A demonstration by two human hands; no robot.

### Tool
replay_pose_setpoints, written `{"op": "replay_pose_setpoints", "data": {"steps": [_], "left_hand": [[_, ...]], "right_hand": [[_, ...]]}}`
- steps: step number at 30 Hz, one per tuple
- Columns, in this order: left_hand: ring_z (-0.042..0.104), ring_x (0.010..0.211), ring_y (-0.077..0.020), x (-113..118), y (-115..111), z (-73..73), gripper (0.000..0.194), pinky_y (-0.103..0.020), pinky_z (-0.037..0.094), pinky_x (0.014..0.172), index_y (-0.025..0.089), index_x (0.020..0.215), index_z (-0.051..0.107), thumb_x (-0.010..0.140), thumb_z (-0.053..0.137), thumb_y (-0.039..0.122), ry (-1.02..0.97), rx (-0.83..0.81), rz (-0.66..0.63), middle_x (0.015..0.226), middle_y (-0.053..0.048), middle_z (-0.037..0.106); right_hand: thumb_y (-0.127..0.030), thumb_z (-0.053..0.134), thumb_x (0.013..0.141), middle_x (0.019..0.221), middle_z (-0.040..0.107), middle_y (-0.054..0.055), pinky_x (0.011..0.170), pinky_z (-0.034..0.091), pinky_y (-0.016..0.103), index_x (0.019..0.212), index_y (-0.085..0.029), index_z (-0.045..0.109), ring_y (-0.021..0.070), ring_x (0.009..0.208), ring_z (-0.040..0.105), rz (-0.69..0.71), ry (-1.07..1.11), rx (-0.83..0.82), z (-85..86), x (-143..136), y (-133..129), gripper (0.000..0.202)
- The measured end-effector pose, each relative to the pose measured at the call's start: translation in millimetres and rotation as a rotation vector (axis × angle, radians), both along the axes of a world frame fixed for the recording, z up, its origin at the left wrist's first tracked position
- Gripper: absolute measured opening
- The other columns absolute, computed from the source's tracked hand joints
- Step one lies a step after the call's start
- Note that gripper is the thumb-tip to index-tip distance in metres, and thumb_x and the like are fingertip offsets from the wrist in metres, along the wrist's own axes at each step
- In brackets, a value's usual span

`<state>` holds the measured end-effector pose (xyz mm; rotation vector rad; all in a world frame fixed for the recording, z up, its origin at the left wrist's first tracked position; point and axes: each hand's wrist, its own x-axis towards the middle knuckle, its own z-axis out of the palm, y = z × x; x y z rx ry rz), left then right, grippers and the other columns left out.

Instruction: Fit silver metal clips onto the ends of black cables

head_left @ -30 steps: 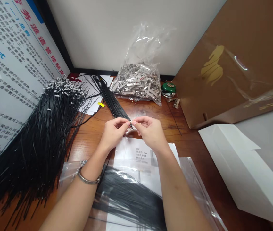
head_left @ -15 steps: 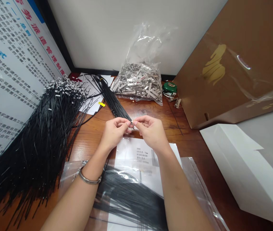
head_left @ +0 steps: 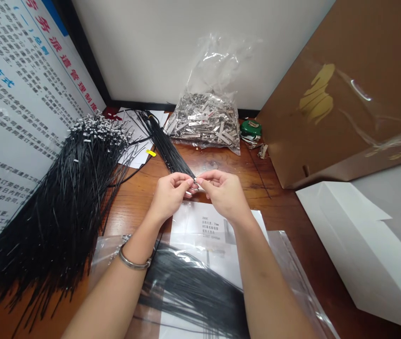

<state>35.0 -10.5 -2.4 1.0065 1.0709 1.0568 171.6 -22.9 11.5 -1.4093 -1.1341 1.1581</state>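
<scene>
My left hand (head_left: 172, 190) and my right hand (head_left: 221, 190) meet fingertip to fingertip at the near end of a thin bundle of black wires (head_left: 172, 153). Both are closed in a pinch on the wire ends, where small pale or metallic tips show. Which single wire each hand grips is too small to tell. The bundle runs up and left to a yellow tie. Below my hands, a printed sheet (head_left: 189, 221) lies partly under a clear plastic bag (head_left: 278, 263) with more black wires (head_left: 193, 282) inside.
A large pile of black wires with white ends (head_left: 62, 202) leans at the left by a printed board (head_left: 6, 117). Behind are a clear bag of metal clips (head_left: 207, 120) and a green tape measure (head_left: 251, 128). A brown box (head_left: 356, 94) and white box (head_left: 356, 245) stand right.
My hands stay pinched together at the wire ends, with only a slight shift of the fingers. The whole view has moved slightly.
</scene>
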Motion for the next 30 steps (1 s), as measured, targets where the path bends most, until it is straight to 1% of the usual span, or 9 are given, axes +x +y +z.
{"op": "replay_pose_setpoints", "data": {"steps": [7,12,16,20,23,27,30], "left_hand": [[0.063,0.057,-0.0103,-0.3,-0.2,-0.8,0.019,-0.021,0.053,0.055,0.011,0.071,0.064,0.069,0.073,0.027,0.003,0.019,-0.006,0.062,-0.003,0.067],[0.063,0.057,-0.0107,-0.1,-0.2,-2.1,0.021,-0.021,0.053,0.055,0.011,0.071,0.063,0.068,0.074,0.029,0.004,0.021,-0.002,0.061,-0.003,0.067],[0.063,0.057,-0.0112,0.4,0.2,1.8,0.026,-0.022,0.053,0.053,0.011,0.074,0.064,0.066,0.076,0.033,-0.017,0.008,0.013,0.065,-0.004,0.069],[0.064,0.056,-0.0123,0.2,1.3,5.8,0.031,-0.023,0.053,0.052,0.012,0.077,0.064,0.064,0.077,0.038,-0.024,-0.001,0.031,0.068,-0.005,0.070],[0.064,0.057,-0.0130,-0.4,1.8,6.1,0.035,-0.024,0.053,0.052,0.012,0.077,0.064,0.063,0.078,0.041,-0.023,0.004,0.030,0.069,-0.005,0.069],[0.064,0.058,-0.0134,-1.1,1.4,5.0,0.035,-0.025,0.053,0.054,0.012,0.077,0.065,0.063,0.077,0.042,-0.016,0.008,0.012,0.070,-0.005,0.070],[0.064,0.059,-0.0131,-1.5,0.8,4.9,0.034,-0.025,0.053,0.055,0.011,0.076,0.065,0.064,0.077,0.041,-0.013,0.010,0.006,0.070,-0.006,0.070]], "right_hand": [[-0.033,0.068,0.067,0.059,0.063,0.001,0.050,0.043,0.027,0.071,-0.017,0.064,0.0123,0.052,0.055,0.031,0.006,-0.005,-0.4,0.3,-0.4,0.018],[-0.031,0.069,0.066,0.058,0.063,0.001,0.050,0.043,0.027,0.071,-0.016,0.065,0.0120,0.052,0.054,0.017,0.021,-0.022,-0.9,-0.1,0.4,0.017],[-0.034,0.070,0.066,0.061,0.065,0.002,0.049,0.043,0.026,0.072,-0.016,0.065,0.0109,0.050,0.053,-0.004,0.056,-0.003,0.9,-1.4,-0.5,0.020],[-0.036,0.071,0.066,0.065,0.068,0.003,0.050,0.044,0.026,0.078,-0.016,0.065,0.0122,0.052,0.056,-0.023,0.089,0.004,4.0,-3.3,-1.9,0.024],[-0.033,0.071,0.064,0.064,0.068,0.003,0.050,0.044,0.026,0.078,-0.015,0.066,0.0125,0.052,0.055,-0.022,0.068,0.004,4.0,-3.5,-1.8,0.022],[-0.031,0.070,0.066,0.060,0.066,0.002,0.048,0.040,0.026,0.078,-0.015,0.069,0.0113,0.049,0.051,-0.035,-0.002,0.019,0.4,-2.3,-1.4,0.020],[-0.030,0.069,0.067,0.063,0.068,0.004,0.051,0.042,0.027,0.078,-0.015,0.071,0.0134,0.052,0.056,-0.042,-0.035,0.025,-2.6,-1.8,-1.5,0.019]]}}
